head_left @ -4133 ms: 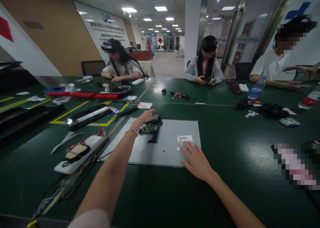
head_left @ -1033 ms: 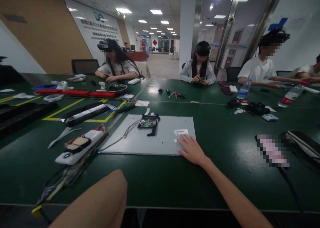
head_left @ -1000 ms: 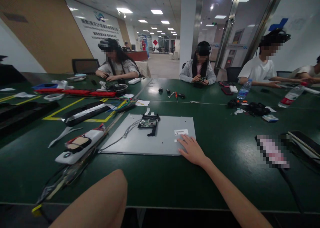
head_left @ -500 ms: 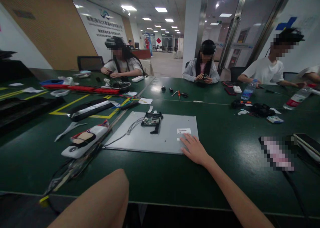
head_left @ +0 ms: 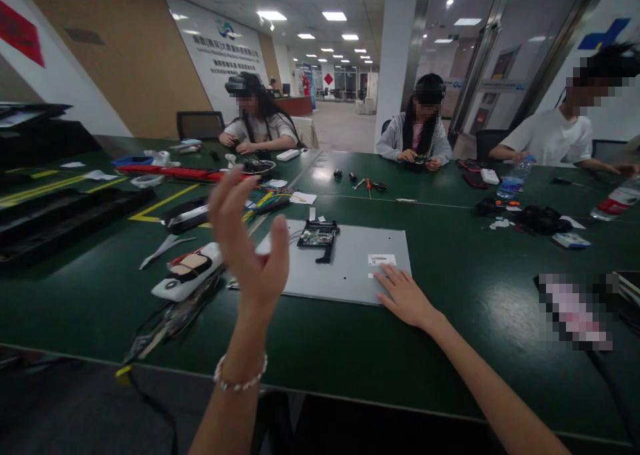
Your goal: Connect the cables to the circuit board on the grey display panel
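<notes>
A flat grey panel [head_left: 320,278] lies on the green table, with a circuit board in a black bracket [head_left: 319,237] on its upper part and a white label [head_left: 381,260] at its right. My right hand [head_left: 404,297] rests flat on the panel's lower right corner, fingers spread, just below the label. Raised in the air over the panel's left side is my left hand [head_left: 250,242], slightly blurred, its fingers apart and nothing in it; it hides part of the panel and the cables.
Left of the panel are a white device with wires [head_left: 186,273] and black trays [head_left: 75,222]. Small tools [head_left: 369,187] lie beyond it. Bottles [head_left: 516,177], a black bundle [head_left: 544,220] and a pixelated object [head_left: 575,312] are at the right. Several people sit across the table.
My left hand has come up into view over the panel's left side, where only a bent arm showed before. My right hand stays on the panel. The view has shifted slightly left.
</notes>
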Action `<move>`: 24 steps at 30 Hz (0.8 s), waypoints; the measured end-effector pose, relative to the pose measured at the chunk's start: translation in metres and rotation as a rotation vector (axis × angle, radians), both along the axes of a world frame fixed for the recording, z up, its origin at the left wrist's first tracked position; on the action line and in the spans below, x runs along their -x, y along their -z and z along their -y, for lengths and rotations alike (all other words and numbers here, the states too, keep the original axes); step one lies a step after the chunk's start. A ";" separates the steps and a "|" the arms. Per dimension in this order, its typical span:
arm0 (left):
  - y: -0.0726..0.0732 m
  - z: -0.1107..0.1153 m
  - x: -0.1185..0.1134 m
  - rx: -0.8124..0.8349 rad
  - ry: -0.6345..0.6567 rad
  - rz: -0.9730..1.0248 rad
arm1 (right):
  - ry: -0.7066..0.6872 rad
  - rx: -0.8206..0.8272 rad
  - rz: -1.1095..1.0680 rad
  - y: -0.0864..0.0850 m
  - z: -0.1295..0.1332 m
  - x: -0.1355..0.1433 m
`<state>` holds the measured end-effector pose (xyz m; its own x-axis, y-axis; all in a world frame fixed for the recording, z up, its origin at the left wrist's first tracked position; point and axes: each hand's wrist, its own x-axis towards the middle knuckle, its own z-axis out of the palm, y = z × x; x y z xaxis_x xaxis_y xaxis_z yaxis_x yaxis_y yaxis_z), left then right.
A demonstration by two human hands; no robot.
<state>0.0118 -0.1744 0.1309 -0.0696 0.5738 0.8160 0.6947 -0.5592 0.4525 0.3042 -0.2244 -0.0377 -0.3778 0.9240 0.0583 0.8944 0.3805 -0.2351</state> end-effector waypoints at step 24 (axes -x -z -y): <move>0.145 -0.063 0.044 0.753 -0.335 -0.373 | 0.016 -0.018 -0.024 0.019 0.059 -0.072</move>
<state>-0.0324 -0.1110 -0.0142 -0.1350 0.9625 0.2355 0.9428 0.0516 0.3293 0.3759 -0.2837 -0.0567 -0.3614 0.9287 0.0836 0.8944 0.3706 -0.2504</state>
